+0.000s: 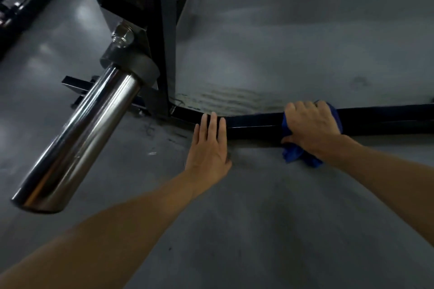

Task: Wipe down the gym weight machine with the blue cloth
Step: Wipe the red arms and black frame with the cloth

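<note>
Base rail of the weight machine: glossy black square-section steel tube, lying on the matte grey floor. Its long axis runs left to right across mid-frame, from the black upright toward the right edge.

Blue cloth: soft, crumpled, draped over the rail at right of centre, with its lower folds spilling onto the floor.

Right hand grips the cloth, fingers curled over the rail's top, thumb on the near face.

Left hand: fingers straight and together, tips resting on the rail, holding nothing.

Polished chrome cylinder with a grey collar slants toward lower left.

Scuffed streaks on the floor behind the rail.
</note>
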